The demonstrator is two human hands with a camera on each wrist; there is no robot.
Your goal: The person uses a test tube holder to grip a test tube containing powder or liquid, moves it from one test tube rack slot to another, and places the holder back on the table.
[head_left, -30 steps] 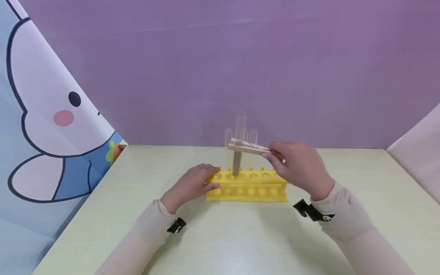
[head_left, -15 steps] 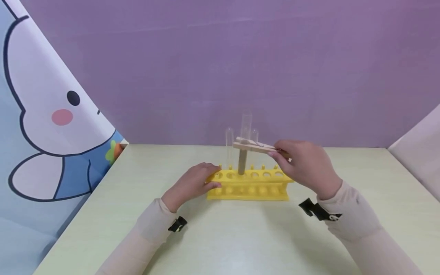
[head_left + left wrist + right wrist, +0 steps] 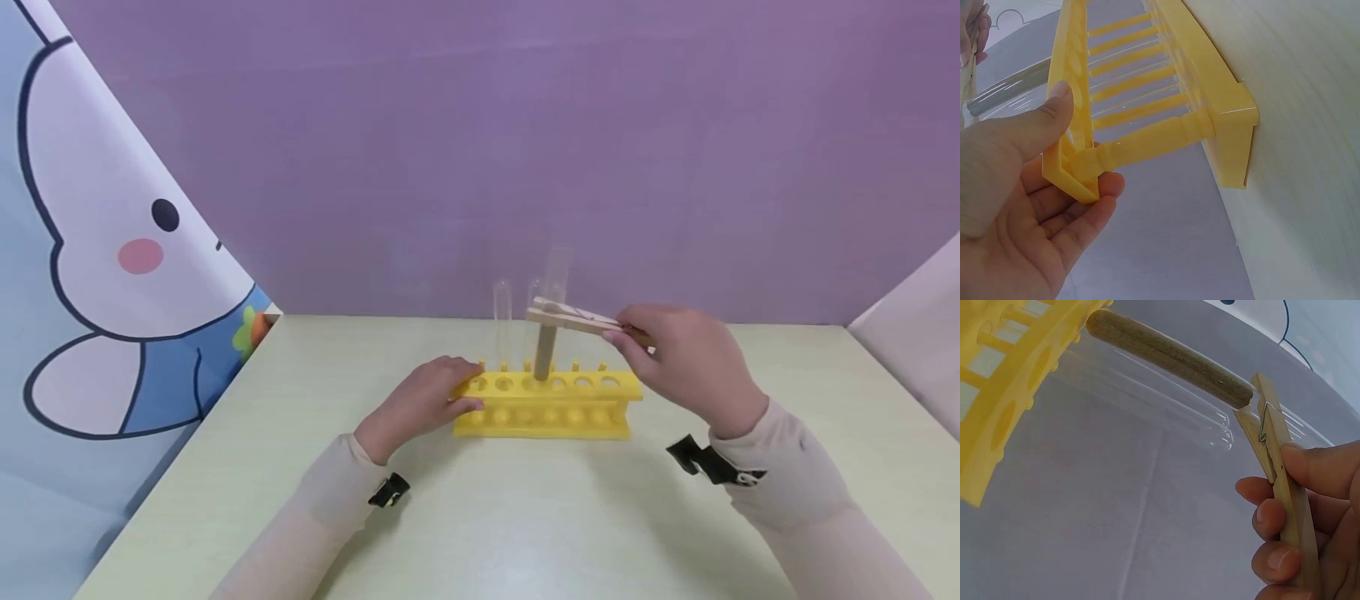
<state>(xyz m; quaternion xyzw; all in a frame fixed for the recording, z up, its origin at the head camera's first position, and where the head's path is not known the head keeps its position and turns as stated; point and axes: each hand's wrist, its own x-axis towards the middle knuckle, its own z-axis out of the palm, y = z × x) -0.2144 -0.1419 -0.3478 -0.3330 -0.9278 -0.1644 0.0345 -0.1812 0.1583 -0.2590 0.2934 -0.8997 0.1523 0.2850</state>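
Observation:
My left hand (image 3: 420,404) grips the left end of a yellow test tube rack (image 3: 555,432), thumb on the near side of its top plate in the left wrist view. My right hand (image 3: 690,358) holds a wooden test tube clamp (image 3: 1285,469) by its handle. The clamp's jaws grasp a clear glass test tube (image 3: 1172,359) whose lower part is filled with grey-brown material. This tube leans slightly, its rounded bottom over the rack's top plate near the middle holes. From the head view, I cannot tell whether the bottom touches the rack.
Clear test tubes (image 3: 502,321) stand upside down on pegs along the rack's back, close behind the clamped tube. The rack stands on a pale table (image 3: 480,517). A purple backdrop (image 3: 480,167) rises behind, with a cartoon-printed cloth (image 3: 90,250) at left.
My right hand has moved right along the rack, carrying the clamp and filled test tube past holes further right; the tube leans a little more. My left hand stays on the rack.

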